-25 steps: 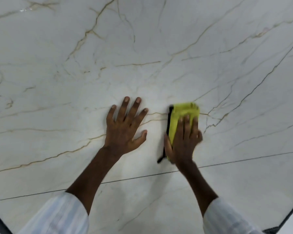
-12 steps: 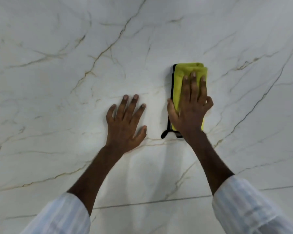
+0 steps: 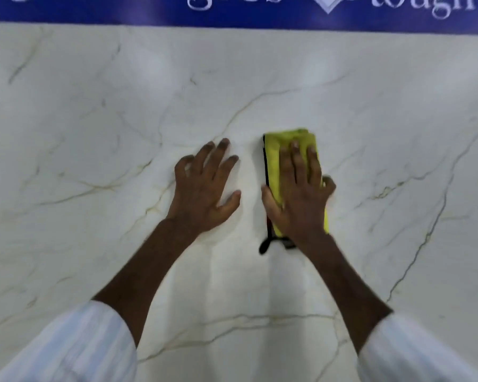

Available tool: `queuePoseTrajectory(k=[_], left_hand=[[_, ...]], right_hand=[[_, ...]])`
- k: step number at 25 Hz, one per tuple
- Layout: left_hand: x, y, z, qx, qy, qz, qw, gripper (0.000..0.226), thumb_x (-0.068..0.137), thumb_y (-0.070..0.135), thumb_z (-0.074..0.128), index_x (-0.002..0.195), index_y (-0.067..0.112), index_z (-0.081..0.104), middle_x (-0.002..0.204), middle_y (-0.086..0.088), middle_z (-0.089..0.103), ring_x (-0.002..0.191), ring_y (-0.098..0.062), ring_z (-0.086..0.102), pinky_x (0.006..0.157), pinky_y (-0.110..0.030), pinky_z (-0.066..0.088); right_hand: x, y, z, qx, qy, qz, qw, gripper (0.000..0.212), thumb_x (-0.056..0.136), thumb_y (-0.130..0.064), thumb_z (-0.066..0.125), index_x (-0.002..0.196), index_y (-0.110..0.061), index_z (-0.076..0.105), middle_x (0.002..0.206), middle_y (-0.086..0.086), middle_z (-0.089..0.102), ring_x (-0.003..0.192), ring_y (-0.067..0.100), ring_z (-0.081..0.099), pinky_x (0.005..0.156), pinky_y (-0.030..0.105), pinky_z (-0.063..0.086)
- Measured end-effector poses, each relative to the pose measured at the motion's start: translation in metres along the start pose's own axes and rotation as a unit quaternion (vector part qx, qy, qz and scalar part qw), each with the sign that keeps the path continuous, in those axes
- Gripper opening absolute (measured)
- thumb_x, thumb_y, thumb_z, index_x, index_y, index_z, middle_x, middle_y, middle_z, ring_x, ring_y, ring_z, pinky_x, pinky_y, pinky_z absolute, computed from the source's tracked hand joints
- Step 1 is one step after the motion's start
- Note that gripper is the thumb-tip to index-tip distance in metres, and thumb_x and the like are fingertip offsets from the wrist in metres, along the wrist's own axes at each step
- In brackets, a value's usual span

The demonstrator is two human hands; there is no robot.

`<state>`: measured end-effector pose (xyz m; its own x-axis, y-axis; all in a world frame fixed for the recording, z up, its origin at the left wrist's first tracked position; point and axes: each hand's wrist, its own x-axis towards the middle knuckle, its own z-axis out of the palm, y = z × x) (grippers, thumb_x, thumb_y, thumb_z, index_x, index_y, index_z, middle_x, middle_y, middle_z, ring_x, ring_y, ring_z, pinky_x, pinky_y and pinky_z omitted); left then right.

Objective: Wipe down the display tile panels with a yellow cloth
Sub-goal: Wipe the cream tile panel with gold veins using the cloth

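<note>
A blue banner strip point(image 3: 94, 9) runs along the top edge of the panel, carrying white serif lettering. The frame cuts off the upper parts of the letters. What can be read looks like "gres" and "tough", with the lower tip of a white diamond emblem point(image 3: 327, 5) between the two words. A further white mark at the far left of the strip is too clipped to read.

The glossy white marble-look tile panel point(image 3: 94, 133), threaded with thin gold and grey veins, fills the rest of the view. Its left, right and bottom edges lie outside the frame. Soft light patches show on its sheen, and the whole picture is slightly blurred.

The folded yellow cloth with black trim point(image 3: 272, 158) lies flat on the panel, just right of the middle and well below the banner. A short black loop point(image 3: 264, 245) hangs from its lower left corner.

The right hand point(image 3: 298, 197) lies over the cloth with fingers straight and together, pressing it to the panel, thumb at its left edge. The left hand point(image 3: 204, 188) rests beside it, palm flat on bare tile, fingers spread, holding nothing.

Both wrists emerge from pale striped sleeves point(image 3: 75, 346) at the bottom corners.
</note>
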<state>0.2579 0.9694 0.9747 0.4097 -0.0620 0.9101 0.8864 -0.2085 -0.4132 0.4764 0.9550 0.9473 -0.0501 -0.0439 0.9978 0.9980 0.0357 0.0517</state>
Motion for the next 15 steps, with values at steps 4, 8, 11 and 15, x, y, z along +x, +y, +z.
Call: queuePoseTrajectory(k=[4,8,11,15], left_hand=[[-0.007,-0.002,0.009,0.001,0.009,0.010,1.000,0.066,0.097,0.048,0.048,0.152,0.012,0.051,0.167,-0.013,0.034,0.155,-0.033,0.033,0.114,-0.057,0.031],[0.009,0.000,0.000,-0.032,0.037,-0.004,0.999,0.062,0.093,0.049,0.053,0.142,0.012,0.061,0.166,-0.011,0.037,0.152,-0.032,0.038,0.112,-0.057,0.031],[0.036,-0.006,0.000,-0.020,0.049,-0.025,0.998,0.064,0.094,0.050,0.053,0.145,0.013,0.058,0.168,-0.010,0.033,0.154,-0.030,0.035,0.113,-0.058,0.031],[0.035,-0.003,0.016,0.019,0.027,-0.028,0.999,0.069,0.098,0.051,0.046,0.156,0.013,0.047,0.170,-0.011,0.027,0.158,-0.031,0.026,0.118,-0.061,0.027]], right_hand=[[0.137,0.009,0.017,-0.004,0.032,0.001,0.999,0.072,0.093,-0.053,0.050,0.152,-0.011,0.047,0.162,0.013,0.043,0.147,0.040,0.042,0.085,0.057,0.045],[0.180,0.006,0.016,-0.004,0.047,0.010,0.999,0.071,0.095,-0.054,0.047,0.152,-0.011,0.047,0.162,0.013,0.043,0.148,0.039,0.041,0.086,0.058,0.044],[0.128,0.003,0.013,-0.008,0.057,-0.005,0.998,0.072,0.097,-0.053,0.046,0.156,-0.013,0.041,0.167,0.011,0.035,0.153,0.036,0.033,0.089,0.056,0.042],[0.108,0.006,0.014,0.005,0.046,-0.025,0.999,0.075,0.095,-0.055,0.044,0.158,-0.014,0.041,0.167,0.010,0.034,0.154,0.036,0.032,0.089,0.057,0.042]])
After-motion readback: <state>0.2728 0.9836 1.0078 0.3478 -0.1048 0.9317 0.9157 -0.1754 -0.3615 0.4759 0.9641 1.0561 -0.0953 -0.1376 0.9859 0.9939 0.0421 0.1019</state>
